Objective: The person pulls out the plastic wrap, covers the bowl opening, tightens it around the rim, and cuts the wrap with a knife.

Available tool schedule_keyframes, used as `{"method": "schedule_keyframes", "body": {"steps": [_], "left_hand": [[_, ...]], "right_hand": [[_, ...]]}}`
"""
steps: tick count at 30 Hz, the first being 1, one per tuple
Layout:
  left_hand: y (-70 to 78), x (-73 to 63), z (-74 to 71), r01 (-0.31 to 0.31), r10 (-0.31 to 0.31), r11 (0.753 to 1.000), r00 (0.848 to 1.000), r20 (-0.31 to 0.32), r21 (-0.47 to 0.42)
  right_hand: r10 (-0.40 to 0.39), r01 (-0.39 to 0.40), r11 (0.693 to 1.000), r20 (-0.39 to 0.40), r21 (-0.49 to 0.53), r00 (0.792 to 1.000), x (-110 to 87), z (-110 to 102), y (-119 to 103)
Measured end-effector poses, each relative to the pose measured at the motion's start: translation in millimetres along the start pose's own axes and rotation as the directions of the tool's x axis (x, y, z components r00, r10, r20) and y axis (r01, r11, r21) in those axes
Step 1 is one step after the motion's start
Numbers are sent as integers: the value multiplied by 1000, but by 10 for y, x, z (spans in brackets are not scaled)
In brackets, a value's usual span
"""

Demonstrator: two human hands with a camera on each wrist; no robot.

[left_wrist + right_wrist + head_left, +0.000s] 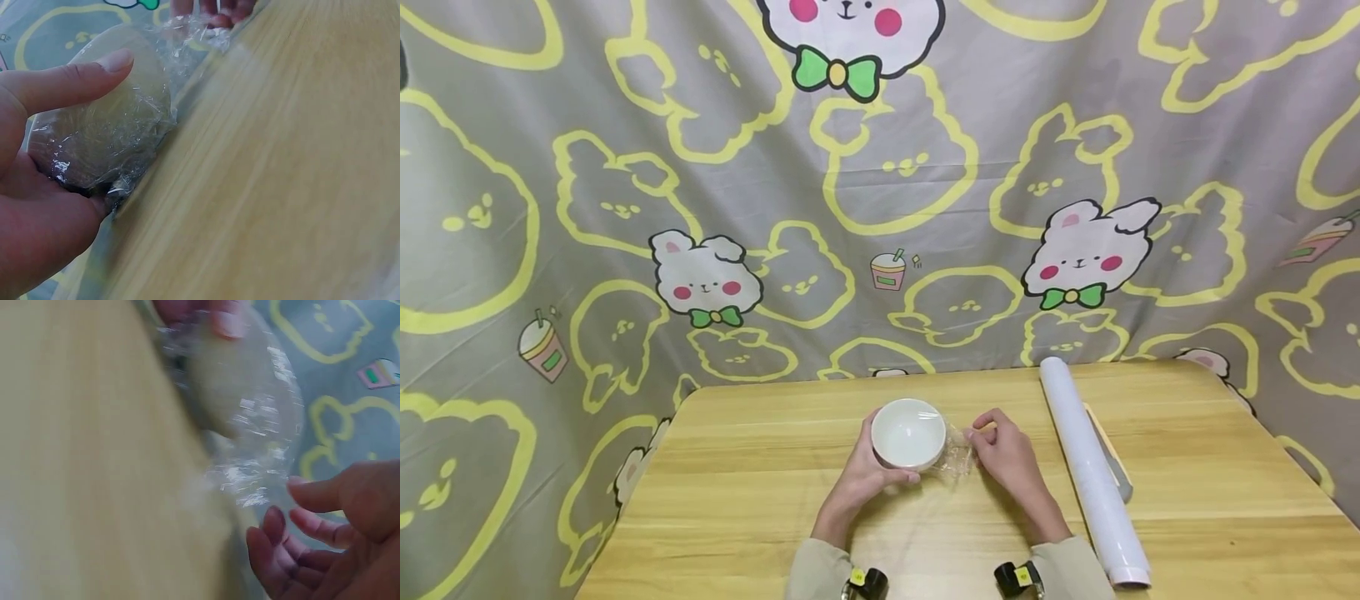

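Note:
A white bowl (904, 443) with clear cling film over it is in my left hand (863, 473). That hand grips the bowl's left side, its thumb (81, 81) lying along the bowl in the left wrist view. Crinkled cling film (957, 458) bunches out past the bowl's right side, and more of it clings to the wall in both wrist views. My right hand (1006, 454) is just right of this loose film, fingers bent. In the right wrist view, its thumb (319, 495) and fingers stand apart beside the film edge, with nothing between them.
A long roll of cling film (1092, 475) lies lengthwise on the wooden table (1225, 467), right of my right hand. Partly behind it lies a flat grey thing with a yellowish strip (1116, 467). A patterned curtain (865, 308) hangs behind the table's far edge.

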State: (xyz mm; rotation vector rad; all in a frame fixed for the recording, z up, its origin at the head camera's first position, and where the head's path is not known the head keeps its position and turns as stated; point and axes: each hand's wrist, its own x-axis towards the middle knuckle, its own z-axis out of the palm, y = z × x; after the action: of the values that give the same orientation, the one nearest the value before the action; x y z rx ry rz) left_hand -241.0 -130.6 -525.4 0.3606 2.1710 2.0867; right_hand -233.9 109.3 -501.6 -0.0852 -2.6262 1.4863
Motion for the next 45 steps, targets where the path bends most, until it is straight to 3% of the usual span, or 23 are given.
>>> {"method": "schedule_keyframes", "body": {"steps": [3,7,11,15,16,18,21,24,27,35,41,45], "left_hand": [[13,1,10,1,-1,1000,1000,3,1],[15,12,9,8,-8,1000,1000,-1,6],[4,14,1,5,-5,1000,1000,-5,21],[-4,2,5,-5,5,1000,1000,-2,26],[-6,2,6,-4,4,1000,1000,-1,26],[-12,-2,7,-3,3,1000,1000,-3,27],[-24,-5,11,-3,3,1000,1000,-3,23],[-27,-3,18,-4,4,1000,1000,-6,23],[-25,1,24,-2,2,1000,1000,-12,28],[1,5,53,-9,10,1000,1000,-16,24],[13,-5,69,5,-3,999,999,-40,52],[7,1,66,12,-7,998,998,-59,69]], "right_hand": [[-85,85,994,2,-70,996,1,-143,-70],[-181,189,981,160,-35,970,-17,-204,-170],[-198,197,980,338,39,920,-56,-94,-155],[-204,176,979,424,105,882,-73,-13,-113],[-199,167,980,426,111,883,-77,-9,-118],[-176,159,984,385,76,906,-97,-13,-151],[-137,155,987,268,-44,954,-132,-42,-228],[-116,150,973,190,-177,975,-173,-50,-302],[-136,186,952,208,-243,969,-198,-11,-337],[-250,319,915,275,-246,929,-225,39,-337],[-276,360,917,379,-171,883,-212,-150,-320],[-267,356,923,424,-145,865,-190,-186,-292]]}}
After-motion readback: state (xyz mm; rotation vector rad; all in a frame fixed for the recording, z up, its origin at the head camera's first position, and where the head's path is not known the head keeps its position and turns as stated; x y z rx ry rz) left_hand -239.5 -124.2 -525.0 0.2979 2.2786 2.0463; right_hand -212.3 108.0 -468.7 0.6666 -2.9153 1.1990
